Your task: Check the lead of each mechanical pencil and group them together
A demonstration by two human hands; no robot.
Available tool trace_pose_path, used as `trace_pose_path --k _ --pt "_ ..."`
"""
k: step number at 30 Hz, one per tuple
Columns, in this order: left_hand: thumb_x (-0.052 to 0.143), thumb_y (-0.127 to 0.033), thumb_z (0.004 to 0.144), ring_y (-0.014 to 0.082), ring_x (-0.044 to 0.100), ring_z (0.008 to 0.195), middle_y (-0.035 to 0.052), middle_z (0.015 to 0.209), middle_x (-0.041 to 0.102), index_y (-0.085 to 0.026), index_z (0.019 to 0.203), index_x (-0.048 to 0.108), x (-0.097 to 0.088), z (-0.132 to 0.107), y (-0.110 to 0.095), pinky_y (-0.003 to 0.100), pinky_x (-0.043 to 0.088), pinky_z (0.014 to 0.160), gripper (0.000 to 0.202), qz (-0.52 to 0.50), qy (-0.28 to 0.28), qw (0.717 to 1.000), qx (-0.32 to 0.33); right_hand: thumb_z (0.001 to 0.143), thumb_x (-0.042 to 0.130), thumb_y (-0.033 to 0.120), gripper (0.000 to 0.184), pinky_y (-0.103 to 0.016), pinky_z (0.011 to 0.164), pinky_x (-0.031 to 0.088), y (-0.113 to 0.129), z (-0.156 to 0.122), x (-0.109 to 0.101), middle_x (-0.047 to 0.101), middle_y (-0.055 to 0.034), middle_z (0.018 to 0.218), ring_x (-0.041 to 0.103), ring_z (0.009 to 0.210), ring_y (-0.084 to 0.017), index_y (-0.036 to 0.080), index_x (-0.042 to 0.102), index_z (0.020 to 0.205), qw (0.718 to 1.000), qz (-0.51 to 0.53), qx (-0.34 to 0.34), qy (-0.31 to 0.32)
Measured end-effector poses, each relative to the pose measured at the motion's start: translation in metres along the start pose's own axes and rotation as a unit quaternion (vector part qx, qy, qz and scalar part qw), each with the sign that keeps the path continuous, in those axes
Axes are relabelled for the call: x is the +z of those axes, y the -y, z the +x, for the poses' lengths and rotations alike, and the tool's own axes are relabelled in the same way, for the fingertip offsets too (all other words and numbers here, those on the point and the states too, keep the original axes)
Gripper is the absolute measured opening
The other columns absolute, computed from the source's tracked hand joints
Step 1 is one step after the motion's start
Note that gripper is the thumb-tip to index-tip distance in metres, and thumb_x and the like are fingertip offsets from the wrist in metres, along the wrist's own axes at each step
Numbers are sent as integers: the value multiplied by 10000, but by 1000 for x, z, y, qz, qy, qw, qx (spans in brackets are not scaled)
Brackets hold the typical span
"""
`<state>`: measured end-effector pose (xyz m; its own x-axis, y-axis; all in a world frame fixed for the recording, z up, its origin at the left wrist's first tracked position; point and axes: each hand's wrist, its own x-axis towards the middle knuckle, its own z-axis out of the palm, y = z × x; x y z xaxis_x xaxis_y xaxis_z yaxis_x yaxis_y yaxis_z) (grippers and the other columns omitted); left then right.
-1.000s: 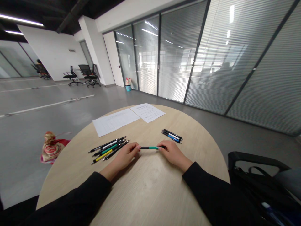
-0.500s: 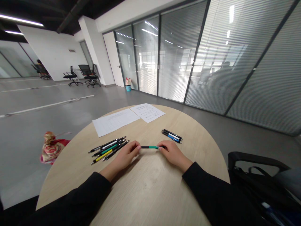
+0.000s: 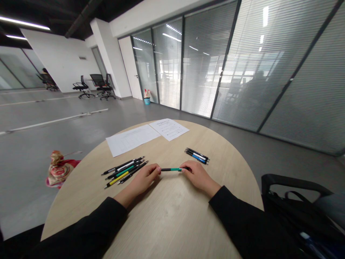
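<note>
A green-and-black pen lies level between my two hands, just above or on the wooden table. My left hand is closed, its thumb and fingertips pinching the pen's black left end. The right end is pinched by my right hand, whose curled fingers hide the tip. Left of my left hand rests a loose bunch of several pens, black with white, green and yellow sections. Beyond my right hand, a smaller group of pens in black, white and blue lies neatly side by side.
Two printed paper sheets lie toward the far edge of the round table. A black chair with a dark bag stands at the right. On the floor at left sits a red and beige bundle.
The left end of the pen has dipped very slightly with my left hand. My right hand and the other pens look unmoved.
</note>
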<state>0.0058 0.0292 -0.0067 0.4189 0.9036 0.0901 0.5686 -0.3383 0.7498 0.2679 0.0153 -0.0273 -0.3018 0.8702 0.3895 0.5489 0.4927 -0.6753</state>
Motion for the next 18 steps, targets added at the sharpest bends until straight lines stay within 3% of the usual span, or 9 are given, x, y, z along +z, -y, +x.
trace_pose_path --k 10,18 --pt "562 -472 926 164 493 676 -17 739 543 -190 905 588 3 1 8 265 383 627 284 -24 -28 999 36 901 634 133 115 -298 778 461 -4 1 2 730 -53 894 646 844 -188 178 739 916 1000 -1 8 10" --pt "387 -579 980 164 481 600 -5 649 537 -180 750 601 3 0 3 264 367 561 508 -41 -6 999 -20 893 633 110 126 -297 792 464 -1 0 0 731 -52 907 644 848 -184 178 738 913 1000 4 5 0"
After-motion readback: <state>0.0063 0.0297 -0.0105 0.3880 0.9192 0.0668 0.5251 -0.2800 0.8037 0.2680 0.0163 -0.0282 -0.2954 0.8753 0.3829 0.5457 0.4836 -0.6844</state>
